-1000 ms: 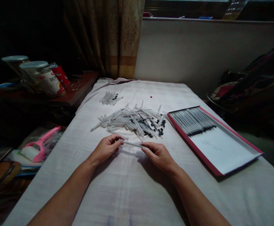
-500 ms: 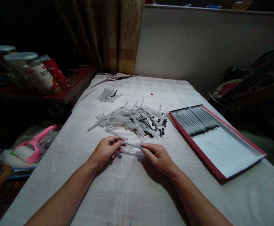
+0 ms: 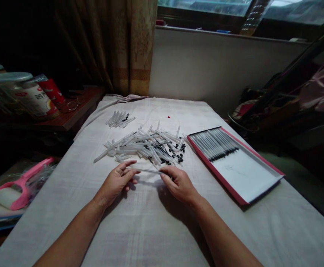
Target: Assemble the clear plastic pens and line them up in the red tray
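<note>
Thin clear tube (image 3: 146, 171), long and straight, held level just above the cloth (image 3: 139, 230), in front of the pile (image 3: 143, 145) of similar tubes and black caps. Right hand (image 3: 178, 184) pinches its right end. Left hand (image 3: 114, 183) has loosely spread fingertips at the left end; can't tell whether it grips. Red-rimmed tray (image 3: 258, 165) with a row of tubes lies right.

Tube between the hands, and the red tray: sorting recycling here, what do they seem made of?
The tube, held by left hand and right hand, looks like clear glossy plastic: the cloth shows through. The tray looks like matte cardboard, red outside, white inside, with thin walls; thin plastic is possible.
</note>
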A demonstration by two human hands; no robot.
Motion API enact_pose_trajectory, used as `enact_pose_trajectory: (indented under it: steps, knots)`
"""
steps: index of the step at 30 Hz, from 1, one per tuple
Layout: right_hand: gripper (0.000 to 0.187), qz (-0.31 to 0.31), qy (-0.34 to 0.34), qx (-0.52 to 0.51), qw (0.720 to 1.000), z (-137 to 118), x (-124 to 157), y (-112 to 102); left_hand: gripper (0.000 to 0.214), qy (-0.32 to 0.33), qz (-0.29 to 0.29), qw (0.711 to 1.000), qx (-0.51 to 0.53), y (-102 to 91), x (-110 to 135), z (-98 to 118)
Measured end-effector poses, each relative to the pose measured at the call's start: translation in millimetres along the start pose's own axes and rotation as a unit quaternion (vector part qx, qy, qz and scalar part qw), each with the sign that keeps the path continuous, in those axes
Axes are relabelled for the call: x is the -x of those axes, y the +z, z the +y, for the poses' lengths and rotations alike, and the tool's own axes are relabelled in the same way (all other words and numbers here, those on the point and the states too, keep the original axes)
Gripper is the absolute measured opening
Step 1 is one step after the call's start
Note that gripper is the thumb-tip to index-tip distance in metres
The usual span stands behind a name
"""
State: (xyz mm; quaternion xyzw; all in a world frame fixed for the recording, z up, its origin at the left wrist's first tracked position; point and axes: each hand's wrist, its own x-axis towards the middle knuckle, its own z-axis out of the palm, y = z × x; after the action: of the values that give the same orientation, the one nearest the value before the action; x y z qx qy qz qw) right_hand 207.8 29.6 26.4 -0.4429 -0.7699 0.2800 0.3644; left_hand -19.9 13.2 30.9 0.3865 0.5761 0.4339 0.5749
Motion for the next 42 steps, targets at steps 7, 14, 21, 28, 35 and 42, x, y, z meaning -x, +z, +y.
enact_pose_trajectory:
  steps: [7,14,21,28,35,42]
  knots:
    - [0.032,0.228,0.12,0.193,0.947,32.7,-17.1,-87.1,0.062,0.008,-0.021,1.0,-0.02,-3.9,-0.2,1.3]
    - [0.038,0.16,0.329,0.363,0.857,59.2,-28.6,-120.6,0.059,0.006,-0.024,0.999,-0.03,-2.0,1.4,1.6]
    - [0.038,0.103,0.326,0.377,0.861,66.7,-35.9,-104.9,0.057,0.005,-0.027,0.999,-0.032,-2.5,2.5,3.8]
    - [0.037,0.092,0.324,0.397,0.854,70.2,-35.3,-105.8,0.052,0.007,-0.042,0.999,-0.029,-3.0,1.5,3.7]
    - [0.034,0.104,0.21,0.413,0.88,50.7,-48.2,-91.2,0.049,0.012,-0.044,0.999,-0.017,-4.6,1.3,3.4]
    - [0.03,-0.045,0.165,0.411,0.895,39.2,-80.4,-51.9,0.047,0.001,-0.058,0.998,-0.002,-8.9,-1.0,1.3]
